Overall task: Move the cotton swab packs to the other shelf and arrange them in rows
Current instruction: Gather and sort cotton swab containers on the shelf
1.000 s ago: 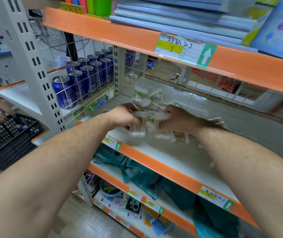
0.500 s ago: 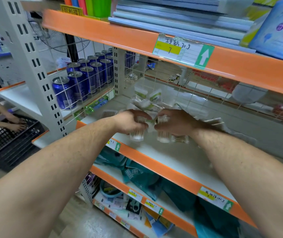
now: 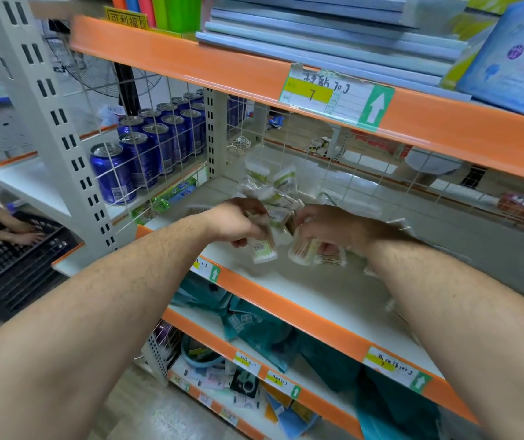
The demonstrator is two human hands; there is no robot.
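Orange-edged store shelving fills the view, and both my arms reach onto the white shelf (image 3: 317, 290). My left hand (image 3: 235, 222) has its fingers curled round one cotton swab pack (image 3: 264, 249), and my right hand (image 3: 324, 223) grips a second pack (image 3: 301, 251). A flat packet (image 3: 330, 258) sits just under my right fingers, but with the blur I cannot tell if I hold it too. Just beyond my fingertips, toward the wire back (image 3: 333, 173), lies the loose pile of packs (image 3: 273, 188).

I judge this is the picking-up step: packs are taken, not yet carried. The next move calls for drawing both hands out past the orange edge (image 3: 254, 290) and turning to the other shelf with a firm grip, because the wrap looks slippery. Both held packs hang with the long axis nearly upright, a little tilted. Their free ends point down at the shelf, and the upper ends are hidden in my fingers.
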